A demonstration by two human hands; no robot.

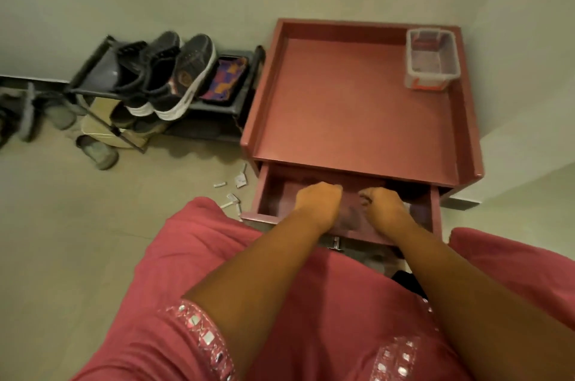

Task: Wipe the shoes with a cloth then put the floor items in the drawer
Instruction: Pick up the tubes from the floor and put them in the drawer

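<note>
- The open drawer (pixel 345 203) of the red bedside cabinet (pixel 357 107) is my landmark. Both hands are down inside it.
- Left hand (pixel 317 203) and right hand (pixel 384 205) have their fingers curled, knuckles up, close to each other over something dark and soft-looking on the drawer floor. It might be the cloth (pixel 350 214). The view is murky there, so I honestly can't tell whether either hand is actually gripping it.
- The floor items (pixel 231 191) are small white scraps or packets, scattered on the floor just left of the drawer's left corner. None of them has gone in yet.
- The shoes (pixel 174 79) sit on the black rack (pixel 93 69) further left of the drawer, against the wall.
- A clear plastic tub (pixel 432 62) sits on the cabinet top, behind the drawer at the far right corner.
- Handling guess: those scraps look light, thin and flat to the floor, so a fingertip pinch at an edge or a sweep into the palm should work. Nothing looks fragile, but they'd flutter away easily.
</note>
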